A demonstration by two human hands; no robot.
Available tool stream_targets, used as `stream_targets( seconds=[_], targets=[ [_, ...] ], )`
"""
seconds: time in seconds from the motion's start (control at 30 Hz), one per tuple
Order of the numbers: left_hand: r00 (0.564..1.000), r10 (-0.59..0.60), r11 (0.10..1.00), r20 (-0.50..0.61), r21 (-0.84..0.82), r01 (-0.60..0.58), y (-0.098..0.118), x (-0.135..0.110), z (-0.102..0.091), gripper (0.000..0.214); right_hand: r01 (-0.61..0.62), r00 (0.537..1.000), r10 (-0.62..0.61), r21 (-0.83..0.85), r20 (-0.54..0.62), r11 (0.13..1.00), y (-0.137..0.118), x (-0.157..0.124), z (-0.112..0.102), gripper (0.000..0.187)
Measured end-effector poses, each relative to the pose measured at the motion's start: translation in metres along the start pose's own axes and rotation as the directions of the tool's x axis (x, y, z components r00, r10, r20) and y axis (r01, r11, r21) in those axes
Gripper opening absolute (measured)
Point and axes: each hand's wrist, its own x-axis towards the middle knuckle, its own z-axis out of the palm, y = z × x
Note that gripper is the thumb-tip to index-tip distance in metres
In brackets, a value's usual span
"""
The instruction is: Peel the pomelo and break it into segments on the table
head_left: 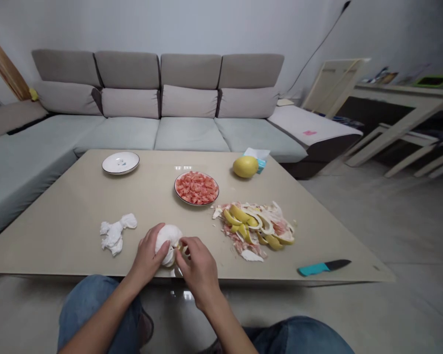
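Observation:
A peeled pomelo (169, 241), round and covered in white pith, is held over the near edge of the table. My left hand (149, 248) wraps round its left side, with the thumb across the front. At its right side, the bent fingertips of my right hand (198, 263) pinch at the surface, where a small yellow bit shows. To the right lies a heap of pomelo peel (260, 226), yellow rind mixed with white pith and pinkish membrane. Behind the hands, a dark-rimmed plate (175, 189) is piled with red pomelo flesh (197, 188).
Crumpled white tissue (114, 235) lies left of my hands. A knife (323, 267) with a teal handle rests near the right front edge, blade pointing right. Farther back are a white plate (115, 164), a whole yellow pomelo (245, 167) and a tissue pack (261, 164). A sofa (192, 132) stands beyond the table.

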Motion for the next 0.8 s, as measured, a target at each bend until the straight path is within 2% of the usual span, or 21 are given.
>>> stream_targets(
  seconds=[0.17,0.27,0.47,0.63,0.8],
  targets=[
    [1.000,-0.003,1.000,0.003,0.001,0.003,0.003,0.000,0.000,0.046,0.012,1.000,-0.012,-0.037,0.006,0.999,-0.003,0.003,0.011,0.011],
    [1.000,0.001,1.000,0.005,0.002,-0.001,0.004,0.001,0.000,0.045,0.017,1.000,-0.017,0.031,-0.012,0.999,-0.001,0.006,0.017,0.015],
    [1.000,0.000,1.000,0.008,0.009,0.000,0.003,0.002,0.000,0.045,-0.095,0.993,0.107,0.186,-0.052,0.978,0.002,0.011,0.021,0.014],
    [0.999,0.037,0.997,0.029,0.067,-0.039,0.007,0.001,0.000,0.044,-0.220,0.974,0.226,0.360,0.026,0.907,0.007,0.013,0.012,0.010],
    [0.998,0.046,0.995,0.051,0.088,-0.051,0.005,0.000,0.000,0.043,-0.296,0.955,0.275,0.465,0.115,0.835,0.018,0.014,0.011,0.012]
  ],
)
